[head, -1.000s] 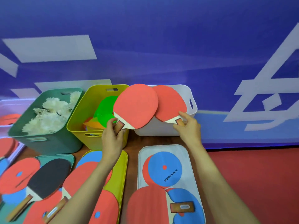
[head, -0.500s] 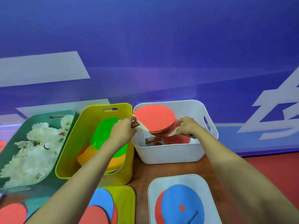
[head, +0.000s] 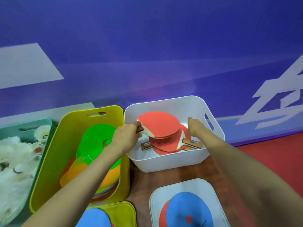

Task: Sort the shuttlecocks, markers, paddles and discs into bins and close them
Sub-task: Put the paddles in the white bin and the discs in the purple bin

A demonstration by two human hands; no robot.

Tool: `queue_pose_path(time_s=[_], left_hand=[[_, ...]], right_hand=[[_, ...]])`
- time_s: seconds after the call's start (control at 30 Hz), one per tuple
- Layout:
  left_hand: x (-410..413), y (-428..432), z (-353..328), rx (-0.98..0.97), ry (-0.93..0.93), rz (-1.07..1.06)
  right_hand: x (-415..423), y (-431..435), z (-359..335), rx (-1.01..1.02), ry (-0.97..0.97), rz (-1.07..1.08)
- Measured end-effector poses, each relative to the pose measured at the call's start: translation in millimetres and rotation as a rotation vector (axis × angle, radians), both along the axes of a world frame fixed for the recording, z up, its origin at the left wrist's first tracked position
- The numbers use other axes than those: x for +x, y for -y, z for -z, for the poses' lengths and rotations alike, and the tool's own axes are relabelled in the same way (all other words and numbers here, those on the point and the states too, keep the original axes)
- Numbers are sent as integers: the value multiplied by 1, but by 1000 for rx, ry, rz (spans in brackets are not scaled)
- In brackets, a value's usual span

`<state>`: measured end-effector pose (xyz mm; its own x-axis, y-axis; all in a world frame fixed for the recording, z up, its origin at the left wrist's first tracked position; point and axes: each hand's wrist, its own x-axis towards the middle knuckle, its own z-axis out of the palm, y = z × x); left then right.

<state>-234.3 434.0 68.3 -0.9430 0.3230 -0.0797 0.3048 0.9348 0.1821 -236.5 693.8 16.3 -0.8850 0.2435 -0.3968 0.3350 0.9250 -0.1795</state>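
Item: red paddle (head: pixel 158 126), over the white bin (head: pixel 165 163), towards its left wall. My left hand (head: pixel 126 136) pinches the handle; right hand (head: pixel 196 128) loose, empty. I'd lower it flat onto the stacked paddles (head: pixel 167 147) before letting go.

The brown table (head: pixel 144 182) bears a green bin (head: pixel 16 126), yellow bin (head: pixel 68 128), white bin (head: pixel 164 163), yellow lid (head: pixel 124 212) and white lid (head: pixel 157 199)
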Motion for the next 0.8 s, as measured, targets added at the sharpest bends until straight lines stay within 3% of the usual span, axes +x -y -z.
queue_pose_path(time_s=[0.2,0.47,0.63,0.8], left_hand=[[-17,-32,33,-126,53,105],[-36,-51,89,12,318,101],[-42,-59,71,198,233,55],[-7,-55,41,346,180,93]], right_hand=[[-5,-3,-23,-51,-42,64],[12,0,-25,-53,-116,-6],[23,14,-25,-17,-140,-59],[46,34,-43,-139,-322,-109]])
